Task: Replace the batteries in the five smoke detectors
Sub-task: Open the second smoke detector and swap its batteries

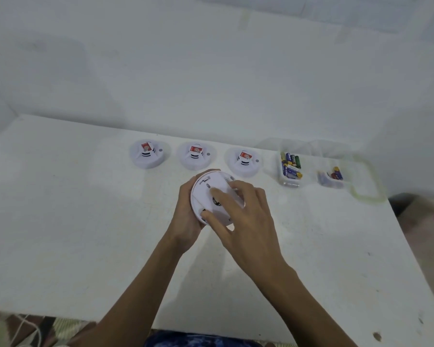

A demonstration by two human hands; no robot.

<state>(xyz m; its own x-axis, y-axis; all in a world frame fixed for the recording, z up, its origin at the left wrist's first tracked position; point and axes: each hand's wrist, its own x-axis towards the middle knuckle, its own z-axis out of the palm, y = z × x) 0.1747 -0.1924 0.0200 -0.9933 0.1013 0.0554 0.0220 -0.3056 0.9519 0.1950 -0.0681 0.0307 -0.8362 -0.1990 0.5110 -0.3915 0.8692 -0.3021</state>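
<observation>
Your left hand cupped smoke detector over tabletop, grip curled round rim. Your right hand lay on its back, grip spread wide, fingers covering opening; inside hard to see.

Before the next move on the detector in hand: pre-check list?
1. Left hand grips the held detector by its rim: ok.
2. Right hand rests spread on its back: ok.
3. Battery bay open: cannot tell, the right hand covers it.
4. Batteries in the fuller clear tub on the table: ok.
5. All five detectors in view: not ok, row of three plus the held one.
</observation>
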